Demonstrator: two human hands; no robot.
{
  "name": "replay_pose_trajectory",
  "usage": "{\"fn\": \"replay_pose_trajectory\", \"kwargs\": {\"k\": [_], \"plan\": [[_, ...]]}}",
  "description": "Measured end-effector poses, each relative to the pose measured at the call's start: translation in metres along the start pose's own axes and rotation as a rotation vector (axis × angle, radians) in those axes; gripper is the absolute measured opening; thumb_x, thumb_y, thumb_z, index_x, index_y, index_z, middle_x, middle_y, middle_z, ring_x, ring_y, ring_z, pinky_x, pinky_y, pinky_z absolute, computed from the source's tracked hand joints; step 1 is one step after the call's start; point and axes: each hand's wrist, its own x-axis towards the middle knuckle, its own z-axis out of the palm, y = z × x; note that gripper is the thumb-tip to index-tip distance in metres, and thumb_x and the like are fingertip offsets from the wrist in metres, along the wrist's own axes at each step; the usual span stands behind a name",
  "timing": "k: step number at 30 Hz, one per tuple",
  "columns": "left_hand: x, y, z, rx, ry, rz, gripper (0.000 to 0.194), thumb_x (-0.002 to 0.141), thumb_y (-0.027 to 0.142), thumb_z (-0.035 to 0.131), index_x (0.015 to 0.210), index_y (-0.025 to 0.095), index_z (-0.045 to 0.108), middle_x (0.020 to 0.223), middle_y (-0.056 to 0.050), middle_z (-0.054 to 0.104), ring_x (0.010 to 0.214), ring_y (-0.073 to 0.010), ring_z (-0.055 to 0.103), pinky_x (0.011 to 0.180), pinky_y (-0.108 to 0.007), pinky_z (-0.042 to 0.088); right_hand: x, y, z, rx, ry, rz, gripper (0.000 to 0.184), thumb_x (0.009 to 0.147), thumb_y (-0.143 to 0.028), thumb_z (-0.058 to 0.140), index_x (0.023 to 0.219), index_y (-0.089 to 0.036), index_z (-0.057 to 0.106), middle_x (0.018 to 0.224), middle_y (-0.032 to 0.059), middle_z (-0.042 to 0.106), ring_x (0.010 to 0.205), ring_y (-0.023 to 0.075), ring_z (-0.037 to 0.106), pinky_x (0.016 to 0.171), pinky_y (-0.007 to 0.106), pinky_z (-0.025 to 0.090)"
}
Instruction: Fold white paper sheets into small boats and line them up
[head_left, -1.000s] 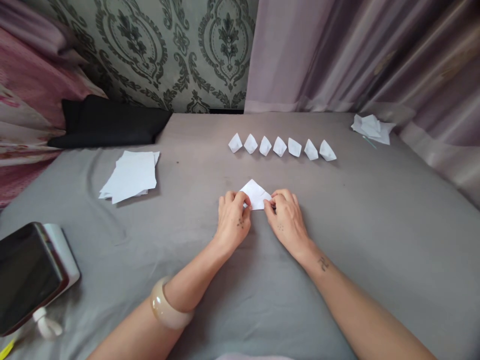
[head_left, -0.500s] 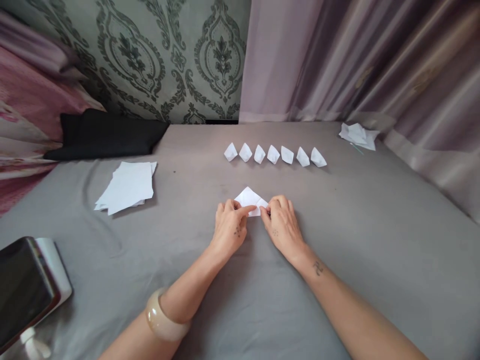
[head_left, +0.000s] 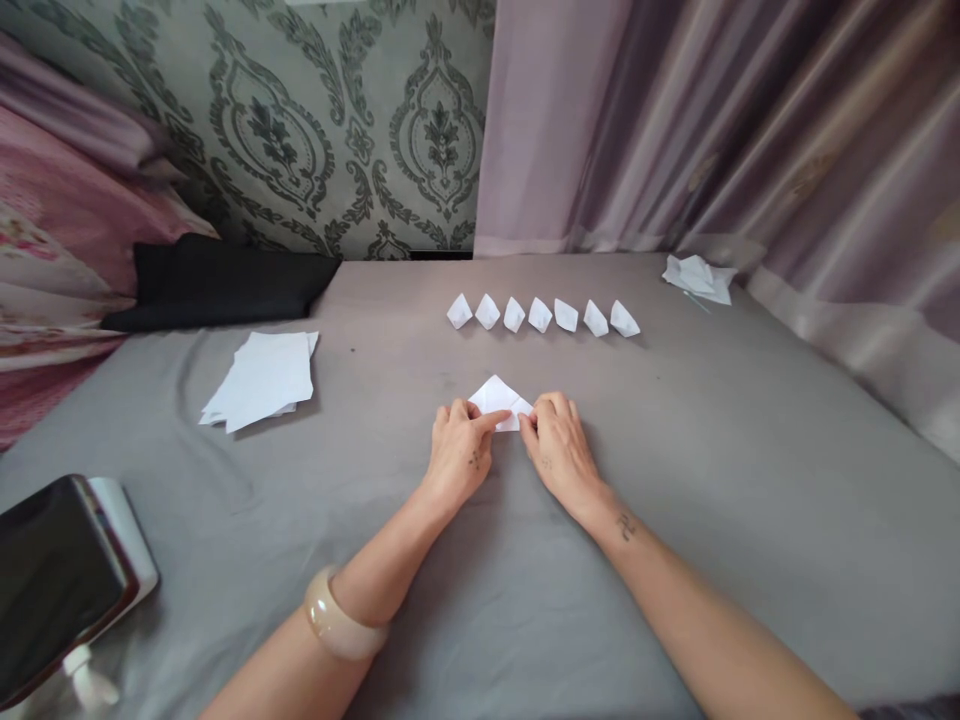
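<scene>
A folded sheet of white paper (head_left: pixel 495 393), pointed at its far end, lies on the grey cloth between my hands. My left hand (head_left: pixel 460 445) grips its left side, with the thumb stretched across the near part. At the right corner, my right hand (head_left: pixel 556 436) pinches the paper between thumb and curled fingers. Both hands partly cover the side corners. Beyond them, several small folded white paper shapes (head_left: pixel 540 315) stand in a row.
To the left lies a stack of white paper (head_left: pixel 268 375), with a folded black cloth (head_left: pixel 225 285) behind it. A dark-screened device (head_left: pixel 56 580) with a white plug (head_left: pixel 91 680) sits at the near left. Paper scraps (head_left: pixel 699 276) lie far right by the curtain (head_left: pixel 637 120).
The camera view has shifted slightly. My right hand has drawn a little inward along the paper's right corner; my left hand keeps its hold, and the paper looks the same.
</scene>
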Motion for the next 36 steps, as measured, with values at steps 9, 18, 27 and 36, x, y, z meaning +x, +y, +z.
{"fn": "replay_pose_trajectory", "kwargs": {"k": [9, 18, 27, 36], "plan": [[0.001, 0.000, -0.002, -0.001, -0.020, -0.005, 0.037, 0.091, 0.020, 0.041, 0.112, 0.035, 0.069, 0.094, -0.009, 0.050, 0.083, -0.0210, 0.040, 0.081, -0.033, 0.037, -0.005, 0.006, -0.006, 0.076, 0.055, 0.010, 0.010, 0.091, -0.020, 0.048, 0.089, -0.016, 0.057, 0.094, 0.0113, 0.058, 0.087, 0.0236, 0.053, 0.077, 0.037, 0.047], [0.003, 0.001, -0.004, 0.017, -0.024, -0.006, 0.035, 0.091, 0.024, 0.044, 0.113, 0.038, 0.068, 0.094, -0.009, 0.051, 0.088, -0.0221, 0.045, 0.084, -0.037, 0.036, -0.033, -0.037, -0.015, -0.031, -0.102, -0.198, 0.030, 0.095, -0.015, 0.036, 0.115, -0.009, 0.057, 0.111, 0.0150, 0.060, 0.102, 0.0252, 0.052, 0.086, 0.038, 0.047], [0.001, -0.001, -0.006, 0.033, 0.031, -0.107, 0.038, 0.086, 0.031, 0.052, 0.123, 0.031, 0.062, 0.097, -0.009, 0.048, 0.091, -0.0238, 0.045, 0.089, -0.040, 0.038, -0.032, -0.039, -0.023, -0.145, -0.166, -0.175, 0.039, 0.096, -0.029, 0.038, 0.128, -0.010, 0.051, 0.105, 0.0149, 0.059, 0.095, 0.0256, 0.053, 0.079, 0.039, 0.048], [0.009, -0.010, -0.014, -0.174, 0.074, -0.267, 0.047, 0.075, 0.027, 0.064, 0.120, 0.013, 0.057, 0.114, -0.013, 0.047, 0.107, -0.0253, 0.049, 0.094, -0.039, 0.042, -0.034, -0.042, -0.023, -0.193, -0.154, -0.124, 0.036, 0.095, -0.029, 0.038, 0.116, -0.007, 0.057, 0.103, 0.0165, 0.057, 0.092, 0.0274, 0.050, 0.074, 0.039, 0.049]]}}
